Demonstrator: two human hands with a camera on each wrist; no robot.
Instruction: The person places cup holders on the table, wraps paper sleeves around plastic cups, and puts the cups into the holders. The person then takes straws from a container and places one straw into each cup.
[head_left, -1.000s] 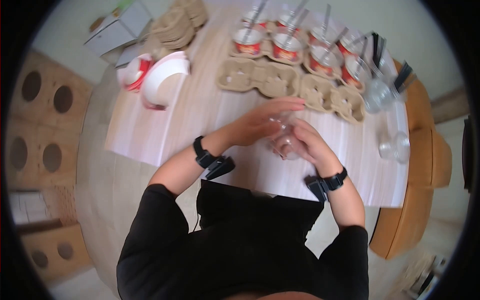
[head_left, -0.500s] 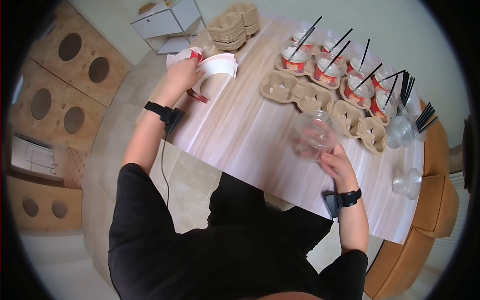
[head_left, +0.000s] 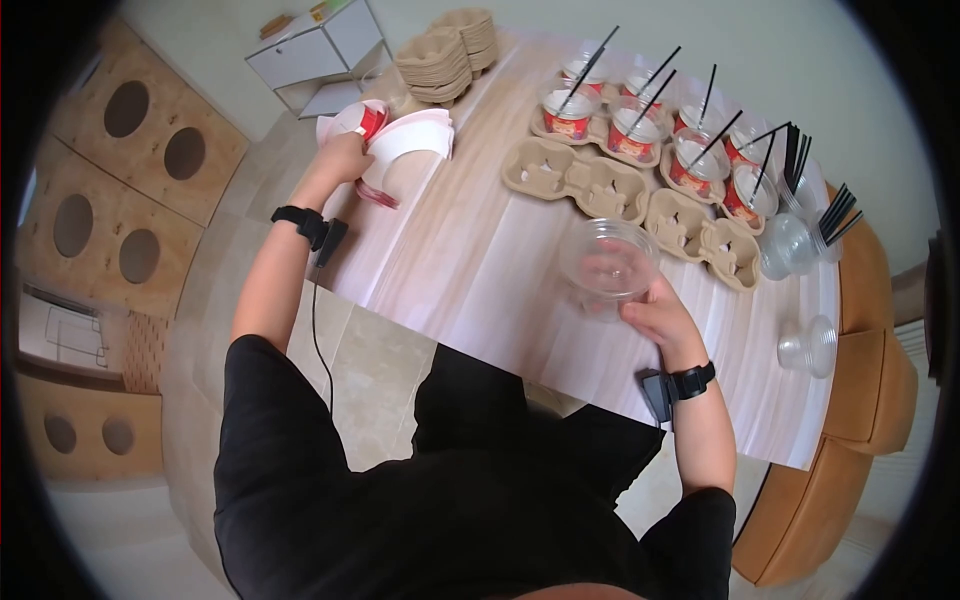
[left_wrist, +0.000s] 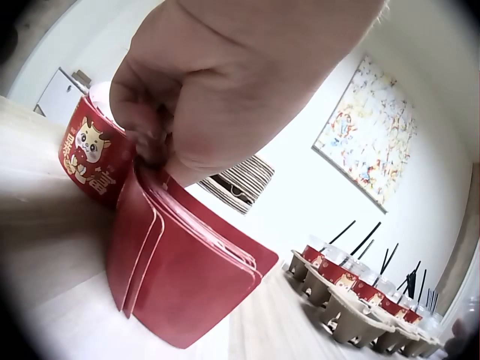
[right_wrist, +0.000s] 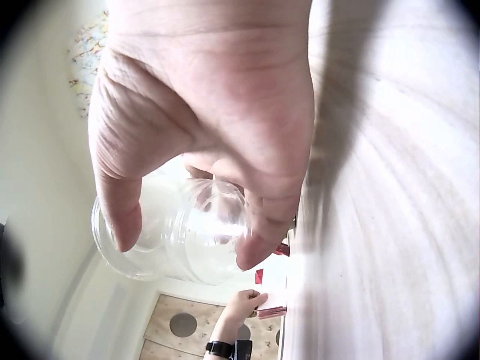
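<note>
My right hand [head_left: 667,318] holds a clear plastic cup [head_left: 606,262] over the front of the table. In the right wrist view the thumb and fingers wrap around the transparent cup [right_wrist: 180,232]. At the table's left end, my left hand [head_left: 340,162] is at a stack of curved paper cup sleeves [head_left: 418,135], white inside and red outside. Up close in the left wrist view, its curled fingers pinch at the top edge of the red sleeves [left_wrist: 187,262]. Beside them stands a red sleeve with a cartoon animal [left_wrist: 91,154].
Cardboard cup carriers [head_left: 610,190] hold several red-sleeved cups with black straws, their front row without cups. More carriers [head_left: 435,65] are stacked at the back left. Clear cups [head_left: 790,245], bundled straws [head_left: 838,212] and nested clear cups [head_left: 808,347] stand at the right edge.
My left hand has moved from the clear cup to the sleeves at the left. The right hand keeps the cup, now held with its mouth up toward the head camera.
</note>
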